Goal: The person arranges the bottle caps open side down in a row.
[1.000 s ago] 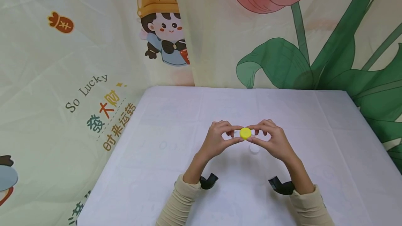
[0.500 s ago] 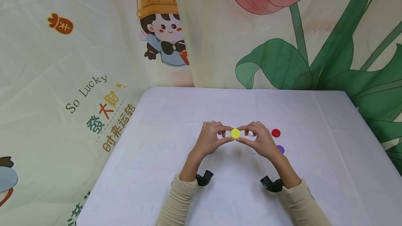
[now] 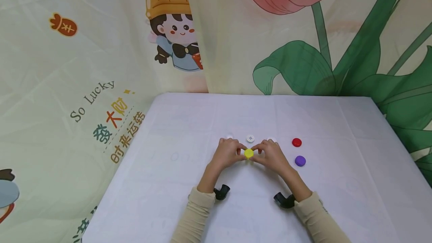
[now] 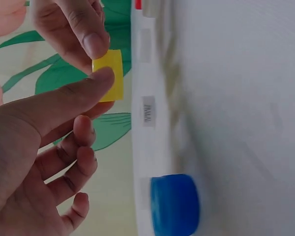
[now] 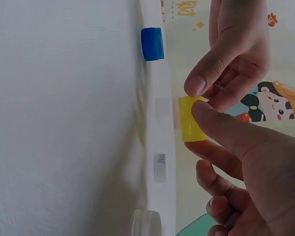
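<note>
In the head view, a short yellow cylinder (image 3: 248, 153) is held between both hands over the white table. My left hand (image 3: 227, 153) pinches its left side with thumb and fingertips, and my right hand (image 3: 269, 155) pinches the right side. In the left wrist view the left thumb lies across the smooth side of the yellow cylinder (image 4: 117, 78), with the right hand's fingertips at its other end. In the right wrist view, the right thumb presses its side. The remaining fingers of both hands are loosely bent.
To the right of the hands lie a red disc (image 3: 296, 142) and a purple disc (image 3: 300, 161). Beyond them sits a white patterned disc (image 3: 250, 138). A blue cylinder (image 4: 175, 204) and a clear ribbed piece (image 5: 146, 223) appear in the wrist views.
Both hands have moved left and then down toward the person with the yellow cylinder between them. The red and purple discs have come out from behind the right hand and forearm.
</note>
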### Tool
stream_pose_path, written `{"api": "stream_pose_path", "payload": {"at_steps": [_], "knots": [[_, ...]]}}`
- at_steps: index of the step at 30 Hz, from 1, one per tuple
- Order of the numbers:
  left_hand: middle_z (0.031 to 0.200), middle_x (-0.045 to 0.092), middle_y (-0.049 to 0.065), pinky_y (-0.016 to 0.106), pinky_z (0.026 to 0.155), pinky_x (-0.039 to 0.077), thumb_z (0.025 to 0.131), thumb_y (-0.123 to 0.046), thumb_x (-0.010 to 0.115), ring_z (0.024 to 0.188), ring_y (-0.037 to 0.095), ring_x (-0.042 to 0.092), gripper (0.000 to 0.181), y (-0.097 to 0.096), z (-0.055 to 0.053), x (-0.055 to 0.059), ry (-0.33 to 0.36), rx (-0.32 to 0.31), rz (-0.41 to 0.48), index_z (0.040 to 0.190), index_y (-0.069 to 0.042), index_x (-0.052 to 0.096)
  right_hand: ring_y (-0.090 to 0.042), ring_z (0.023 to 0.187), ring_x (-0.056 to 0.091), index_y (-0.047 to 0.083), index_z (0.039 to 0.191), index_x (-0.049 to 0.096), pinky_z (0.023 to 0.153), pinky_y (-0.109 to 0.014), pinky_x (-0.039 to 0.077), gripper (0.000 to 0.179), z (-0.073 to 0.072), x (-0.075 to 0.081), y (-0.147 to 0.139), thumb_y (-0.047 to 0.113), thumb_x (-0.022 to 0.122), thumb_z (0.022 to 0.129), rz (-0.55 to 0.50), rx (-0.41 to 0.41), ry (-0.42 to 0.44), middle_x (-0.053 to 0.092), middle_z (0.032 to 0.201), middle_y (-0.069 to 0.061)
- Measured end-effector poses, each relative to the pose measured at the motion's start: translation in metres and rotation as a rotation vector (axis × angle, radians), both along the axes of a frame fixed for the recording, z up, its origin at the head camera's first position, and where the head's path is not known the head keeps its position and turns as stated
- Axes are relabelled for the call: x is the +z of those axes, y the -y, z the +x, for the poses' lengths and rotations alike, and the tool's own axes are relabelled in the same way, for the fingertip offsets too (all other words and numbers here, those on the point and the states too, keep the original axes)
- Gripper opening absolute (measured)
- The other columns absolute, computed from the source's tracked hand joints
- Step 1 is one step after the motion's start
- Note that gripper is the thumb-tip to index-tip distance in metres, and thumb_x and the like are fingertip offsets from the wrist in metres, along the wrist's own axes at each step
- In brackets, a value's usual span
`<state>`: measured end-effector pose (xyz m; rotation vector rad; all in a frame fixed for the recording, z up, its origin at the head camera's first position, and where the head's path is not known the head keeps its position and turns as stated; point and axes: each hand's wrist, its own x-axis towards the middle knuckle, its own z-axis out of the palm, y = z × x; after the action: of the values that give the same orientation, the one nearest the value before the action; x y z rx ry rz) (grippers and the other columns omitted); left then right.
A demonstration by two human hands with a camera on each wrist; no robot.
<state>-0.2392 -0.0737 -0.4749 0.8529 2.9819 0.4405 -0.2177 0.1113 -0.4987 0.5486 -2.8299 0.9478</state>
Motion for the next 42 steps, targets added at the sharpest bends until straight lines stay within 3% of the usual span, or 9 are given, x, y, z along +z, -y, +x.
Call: {"api": "stream_pose_path", "payload": {"at_steps": [10, 17, 23, 29, 35, 42], "knots": [[0.054, 0.045, -0.013, 0.032, 0.068, 0.03, 0.067, -0.033, 0.076, 0.058, 0.006, 0.043, 0.026, -0.006, -0.002, -0.017, 0.014, -0.005, -0.078, 0.091, -0.025, 0.073, -0.013, 0.072, 0.043, 0.015, 0.088, 0.072, 0.068, -0.029, 0.031, 0.03, -0.001, -0.013, 0.006, 0.034, 0.078, 0.066, 0.124, -0.004, 0.074, 0.054, 0.073, 0.003], [0.057, 0.046, -0.012, 0.033, 0.068, 0.03, 0.067, -0.035, 0.077, 0.06, 0.008, 0.044, 0.039, 0.0, 0.003, -0.014, 0.061, 0.024, -0.121, 0.103, -0.022, 0.07, -0.013, 0.074, 0.043, 0.017, 0.095, 0.071, 0.069, -0.028, 0.032, 0.036, 0.0, -0.01, 0.006, 0.038, 0.078, 0.065, 0.206, 0.01, 0.073, 0.055, 0.078, 0.002], [0.067, 0.055, -0.008, 0.033, 0.066, 0.032, 0.066, -0.035, 0.077, 0.065, 0.01, 0.047, 0.042, 0.023, 0.005, 0.001, 0.028, 0.075, -0.062, 0.105, -0.021, 0.068, -0.013, 0.075, 0.044, 0.016, 0.105, 0.068, 0.068, -0.029, 0.032, 0.049, -0.003, 0.001, 0.009, 0.043, 0.076, 0.065, 0.197, 0.052, 0.017, 0.055, 0.079, 0.002], [0.076, 0.059, -0.001, 0.035, 0.069, 0.032, 0.066, -0.034, 0.078, 0.07, 0.012, 0.048, 0.048, 0.049, 0.006, 0.009, 0.095, 0.157, 0.024, 0.11, -0.02, 0.065, -0.014, 0.078, 0.045, 0.016, 0.106, 0.067, 0.069, -0.03, 0.033, 0.051, -0.008, 0.009, 0.025, 0.048, 0.073, 0.067, 0.162, 0.097, -0.018, 0.055, 0.08, 0.002], [0.08, 0.061, 0.003, 0.035, 0.068, 0.032, 0.064, -0.03, 0.08, 0.072, 0.014, 0.05, 0.048, 0.065, 0.009, 0.008, 0.181, 0.163, 0.048, 0.107, -0.016, 0.066, -0.012, 0.075, 0.042, 0.015, 0.1, 0.07, 0.066, -0.029, 0.031, 0.044, -0.009, 0.006, 0.046, 0.044, 0.075, 0.067, 0.154, 0.153, -0.063, 0.052, 0.077, 0.004], [0.077, 0.059, 0.0, 0.032, 0.066, 0.033, 0.064, -0.028, 0.081, 0.071, 0.011, 0.049, 0.036, 0.069, 0.008, -0.001, 0.226, 0.16, 0.056, 0.096, -0.017, 0.069, -0.01, 0.071, 0.039, 0.019, 0.097, 0.071, 0.066, -0.026, 0.03, 0.04, -0.012, -0.002, 0.065, 0.044, 0.074, 0.067, 0.195, 0.184, -0.077, 0.05, 0.075, 0.007]]}}
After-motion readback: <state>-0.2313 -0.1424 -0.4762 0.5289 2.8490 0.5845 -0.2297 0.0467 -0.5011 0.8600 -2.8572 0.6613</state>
